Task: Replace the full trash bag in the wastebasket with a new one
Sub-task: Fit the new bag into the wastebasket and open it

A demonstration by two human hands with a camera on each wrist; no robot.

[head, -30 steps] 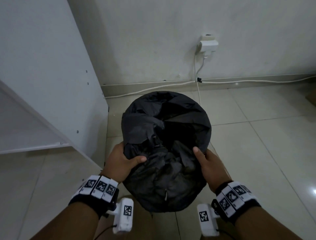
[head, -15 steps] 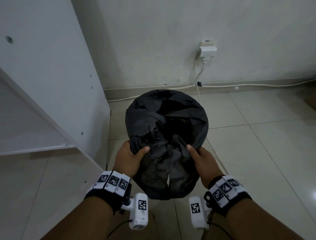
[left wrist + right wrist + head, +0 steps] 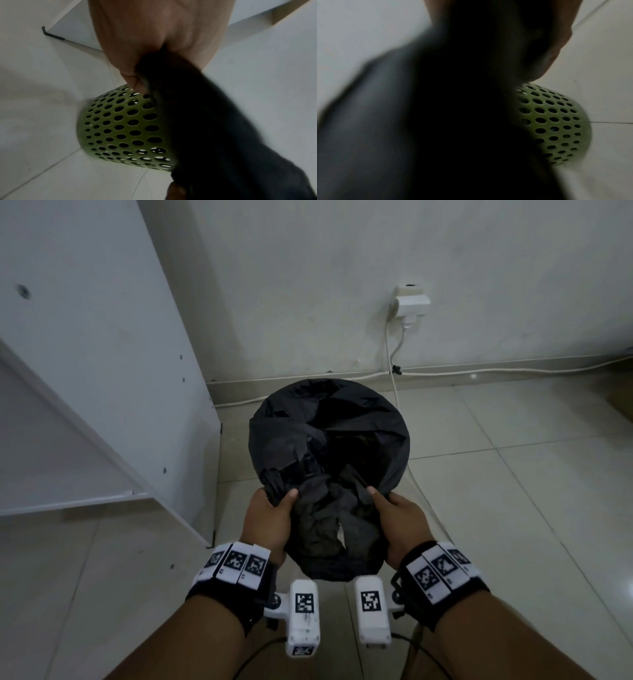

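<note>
A black trash bag (image 3: pixel 329 440) covers the mouth of a green perforated wastebasket (image 3: pixel 120 128) that stands on the tiled floor. From the head view the basket is hidden under the bag. My left hand (image 3: pixel 270 515) grips the bag's near rim on the left, thumb over the plastic. My right hand (image 3: pixel 397 518) grips the near rim on the right. The gathered near edge hangs crumpled between my hands. In the right wrist view the bag (image 3: pixel 436 115) is a dark blur, with the basket (image 3: pixel 556 124) beside it.
A white cabinet panel (image 3: pixel 102 354) stands at the left, close to the basket. A wall socket with a plug (image 3: pixel 411 302) sits behind, and a white cable (image 3: pixel 394 371) runs down and along the skirting. Tiled floor (image 3: pixel 513 491) spreads to the right.
Both hands have drawn closer together and pulled the bag's near rim toward me, bunching it between them. The view has lifted away from the basket.
</note>
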